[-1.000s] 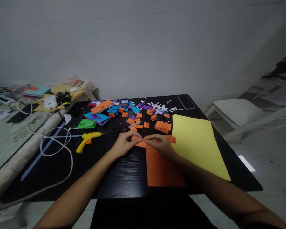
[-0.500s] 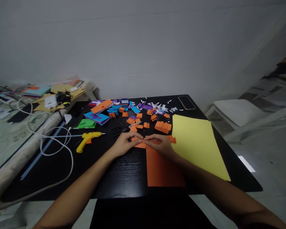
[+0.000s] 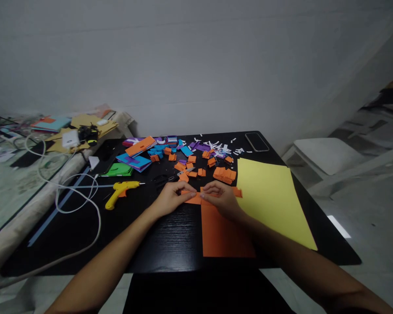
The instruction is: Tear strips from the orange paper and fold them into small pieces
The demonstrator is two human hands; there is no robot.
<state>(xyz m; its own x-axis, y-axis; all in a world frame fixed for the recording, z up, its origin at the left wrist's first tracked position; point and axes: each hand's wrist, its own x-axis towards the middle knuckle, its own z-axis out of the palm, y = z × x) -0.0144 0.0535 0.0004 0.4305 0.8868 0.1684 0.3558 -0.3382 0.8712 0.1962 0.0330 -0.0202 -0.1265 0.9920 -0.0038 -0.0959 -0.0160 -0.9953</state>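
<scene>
A small orange paper piece (image 3: 194, 200) lies between my hands at the upper left corner of a large orange paper sheet (image 3: 225, 237). My left hand (image 3: 170, 199) is closed on its left part, thumb and forefinger together at the edge. My right hand (image 3: 223, 199) pinches at its right end, over the top of the sheet, with the other fingers curled. Part of the piece is hidden under the fingers. A folded orange strip (image 3: 237, 192) pokes out past my right hand. Just beyond sits a pile of folded orange paper pieces (image 3: 224, 174).
To the left lie a yellow glue gun (image 3: 121, 192), black-handled scissors (image 3: 163, 179) and a white cable (image 3: 100, 218). Yellow sheets (image 3: 273, 200) are on the right, a phone (image 3: 257, 142) behind them. Blue folded papers (image 3: 136, 162) and white scraps (image 3: 219, 148) lie at the back.
My right hand's fingers have lifted and curled slightly, and its fingertips have drawn a little to the right, away from my left hand. My left hand stays nearly still.
</scene>
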